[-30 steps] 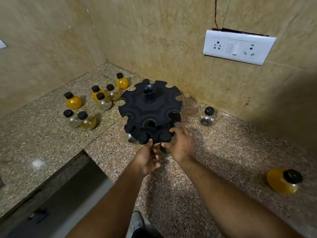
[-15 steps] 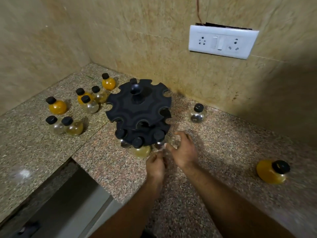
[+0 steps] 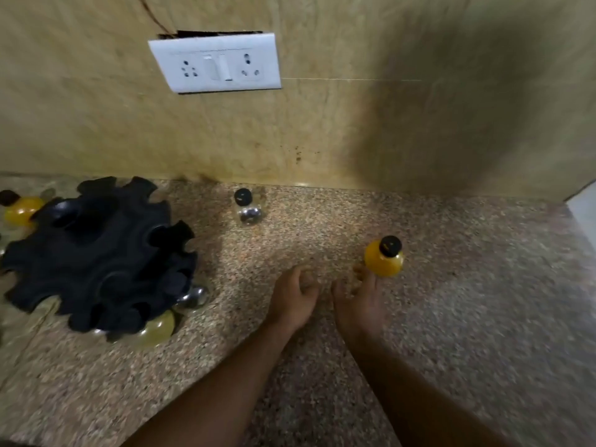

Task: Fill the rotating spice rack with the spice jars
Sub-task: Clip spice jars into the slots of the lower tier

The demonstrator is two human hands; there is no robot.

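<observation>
The black rotating spice rack [image 3: 96, 253] stands at the left of the granite counter, with jars hanging in its lower front slots, one yellowish [image 3: 158, 327] and one clear [image 3: 193, 296]. An orange jar with a black cap [image 3: 383, 258] stands upright to the right. My right hand [image 3: 358, 301] lies just below and left of it, fingertips at its base, holding nothing. My left hand [image 3: 295, 295] hovers beside the right with loosely curled fingers and is empty. A clear jar with a black cap [image 3: 246, 208] stands near the wall.
Another orange jar [image 3: 21, 208] peeks out behind the rack at the far left edge. A white socket and switch plate [image 3: 214, 64] is on the tiled wall. Bare granite counter [image 3: 467, 285] stretches to the right.
Both hands have left the rack and moved right toward the orange jar. The view has swung right, so the rack now sits at the left edge.
</observation>
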